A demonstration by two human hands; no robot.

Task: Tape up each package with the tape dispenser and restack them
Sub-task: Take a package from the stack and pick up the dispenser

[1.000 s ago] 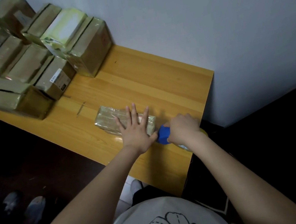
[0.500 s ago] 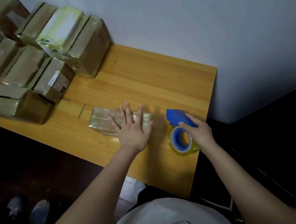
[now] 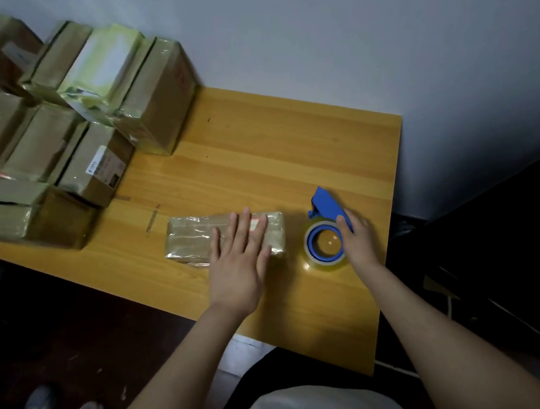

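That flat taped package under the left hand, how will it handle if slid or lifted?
The package looks boxy with crisp edges, so probably stiff, not floppy. Its glossy tape wrap may be slick and slide easily on the wooden table. Lying flat and low under the left hand, it seems unlikely to tip.

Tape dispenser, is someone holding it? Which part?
Yes. The right hand holds the tape dispenser by its blue handle, beside the roll. The left hand only presses flat on the package.
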